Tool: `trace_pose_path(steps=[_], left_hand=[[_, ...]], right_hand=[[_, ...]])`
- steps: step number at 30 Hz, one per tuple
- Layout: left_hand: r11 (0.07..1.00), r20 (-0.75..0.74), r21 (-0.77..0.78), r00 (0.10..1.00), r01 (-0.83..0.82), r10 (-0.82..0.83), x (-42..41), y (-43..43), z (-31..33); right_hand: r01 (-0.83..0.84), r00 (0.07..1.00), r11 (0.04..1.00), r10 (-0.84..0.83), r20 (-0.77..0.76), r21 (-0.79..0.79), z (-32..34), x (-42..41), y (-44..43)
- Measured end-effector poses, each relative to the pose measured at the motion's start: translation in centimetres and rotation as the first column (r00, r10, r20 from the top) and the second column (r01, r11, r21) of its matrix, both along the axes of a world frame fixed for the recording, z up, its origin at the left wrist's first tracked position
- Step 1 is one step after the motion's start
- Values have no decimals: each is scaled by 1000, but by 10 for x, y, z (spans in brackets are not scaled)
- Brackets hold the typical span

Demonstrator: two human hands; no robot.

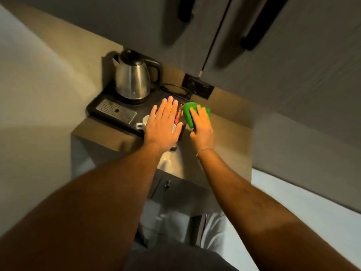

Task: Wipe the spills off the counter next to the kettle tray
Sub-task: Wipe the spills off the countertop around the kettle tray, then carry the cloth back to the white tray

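Observation:
A steel kettle (132,79) stands at the back of a black tray (97,108) on the wooden counter (230,130). My right hand (201,126) presses a folded green cloth (188,112) flat on the counter just right of the tray. My left hand (164,124) hovers flat, fingers spread, over the tray's right part, covering white cups (145,121) and sachets (178,114). No spill shows plainly on the counter in this light.
A black power cord (175,89) runs from the tray to a wall socket (197,86) behind the cloth. A perforated metal drip grate (116,113) fills the tray's front left. Below the counter is a drawer with a knob (167,185).

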State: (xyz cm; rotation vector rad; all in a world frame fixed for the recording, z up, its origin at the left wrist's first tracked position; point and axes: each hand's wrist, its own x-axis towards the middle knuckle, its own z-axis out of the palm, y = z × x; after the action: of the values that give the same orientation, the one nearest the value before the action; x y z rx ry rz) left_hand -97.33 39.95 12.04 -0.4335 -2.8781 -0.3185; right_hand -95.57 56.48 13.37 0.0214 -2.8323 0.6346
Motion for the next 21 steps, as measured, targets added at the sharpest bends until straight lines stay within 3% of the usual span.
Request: trace_pose_path(steps=[4, 7, 9, 14, 21], left_hand=[[980, -47, 63, 980, -190, 193, 28, -58, 11], [922, -35, 144, 929, -360, 368, 76, -116, 10], [863, 5, 119, 869, -492, 495, 130, -156, 1], [678, 161, -53, 663, -734, 731, 296, -239, -31], [364, 256, -119, 326, -924, 910, 519, -277, -59]], right_hand=[[-174, 981, 985, 172, -94, -14, 10, 0, -60], [-343, 936, 937, 334, -113, -65, 9, 9, -114], [-457, 887, 882, 442, -132, -119, 0, 26, -158], [-680, 731, 700, 670, -126, -219, -39, 121, -279], [-889, 383, 375, 923, 21, -262, -79, 319, -377]])
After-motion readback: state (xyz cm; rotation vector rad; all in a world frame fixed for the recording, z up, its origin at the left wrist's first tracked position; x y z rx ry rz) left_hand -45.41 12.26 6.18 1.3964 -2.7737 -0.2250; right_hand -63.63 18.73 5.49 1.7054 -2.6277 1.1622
